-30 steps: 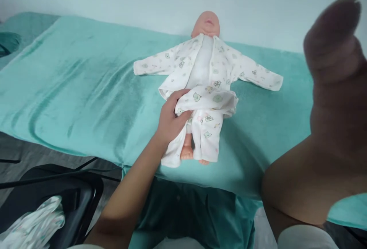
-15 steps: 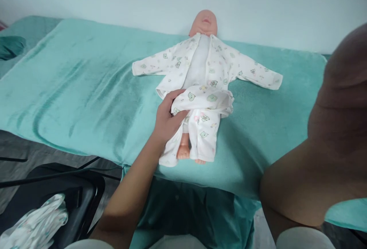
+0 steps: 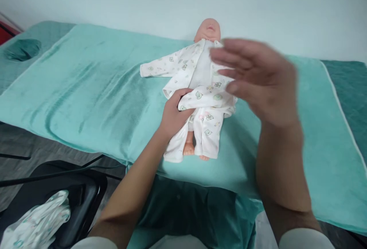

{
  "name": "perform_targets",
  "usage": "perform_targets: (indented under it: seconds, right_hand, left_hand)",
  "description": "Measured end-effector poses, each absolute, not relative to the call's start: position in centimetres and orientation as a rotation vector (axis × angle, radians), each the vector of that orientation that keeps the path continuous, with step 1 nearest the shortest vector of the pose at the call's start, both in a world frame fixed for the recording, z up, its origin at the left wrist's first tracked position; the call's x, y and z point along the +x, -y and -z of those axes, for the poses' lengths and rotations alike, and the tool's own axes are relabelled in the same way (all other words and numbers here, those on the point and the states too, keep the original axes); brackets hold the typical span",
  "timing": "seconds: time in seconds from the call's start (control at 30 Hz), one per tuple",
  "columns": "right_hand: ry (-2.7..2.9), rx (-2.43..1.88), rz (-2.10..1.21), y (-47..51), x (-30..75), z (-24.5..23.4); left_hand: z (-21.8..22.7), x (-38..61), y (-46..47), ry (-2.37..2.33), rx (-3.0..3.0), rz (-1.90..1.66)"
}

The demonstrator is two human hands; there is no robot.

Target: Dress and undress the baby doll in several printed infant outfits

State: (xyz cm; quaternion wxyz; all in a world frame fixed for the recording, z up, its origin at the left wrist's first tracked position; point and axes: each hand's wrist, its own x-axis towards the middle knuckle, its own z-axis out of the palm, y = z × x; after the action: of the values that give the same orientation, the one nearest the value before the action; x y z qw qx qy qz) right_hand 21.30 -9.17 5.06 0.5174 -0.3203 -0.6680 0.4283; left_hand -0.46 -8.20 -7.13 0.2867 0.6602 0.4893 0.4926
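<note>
A baby doll (image 3: 208,30) lies on its back on the green-covered bed, its upper face cut off by tilt or shadow. It wears an open white printed jacket (image 3: 180,63) over a plain white top, and white printed pants (image 3: 209,132) with bare feet showing below. My left hand (image 3: 176,113) is closed around the bunched pants at the doll's hip, thumb below and fingers above the fold. Raised in the air, my right hand (image 3: 260,77) is open with nothing in it. It hides the doll's one sleeve from view.
Teal velvet bedding (image 3: 100,88) covers the bed, with a face hole (image 3: 23,50) at its left end. A pale wall (image 3: 143,0) runs behind. At lower left, crumpled printed cloth (image 3: 40,218) lies on a black chair (image 3: 91,191).
My right hand has come in from the right edge, close to the camera, to above the doll's right-hand side. My left hand keeps its hold on the pants. The view has shifted slightly.
</note>
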Motion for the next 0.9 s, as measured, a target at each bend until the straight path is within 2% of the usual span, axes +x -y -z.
perform_targets:
  seconds: [0.07, 0.27, 0.4, 0.6, 0.77, 0.9]
  right_hand:
    - [1.671, -0.759, -1.068, 7.2, 20.7, -3.5]
    - [1.946, -1.082, -1.001, 5.4, 19.0, -0.2]
    - [2.014, -1.164, -1.005, 5.8, 18.7, -0.4]
    - [1.875, -1.024, -1.182, 5.8, 19.3, -0.5]
    - [1.712, -0.913, -1.325, 6.1, 18.9, 0.1]
    - [1.659, -0.838, -1.442, 6.1, 18.0, 0.4]
  left_hand:
    - [6.3, -0.1, 7.8, -1.306, 1.769, -1.305]
    - [4.2, -0.1, 6.9, -1.252, 1.523, -1.346]
    - [3.9, -2.4, 7.2, -1.068, 1.442, -1.150]
    - [2.8, -4.8, 7.6, -0.860, 1.445, -0.859]
    - [2.8, -3.1, 7.2, -0.841, 1.354, -0.977]
    - [2.9, -1.2, 6.4, -1.023, 1.391, -1.290]
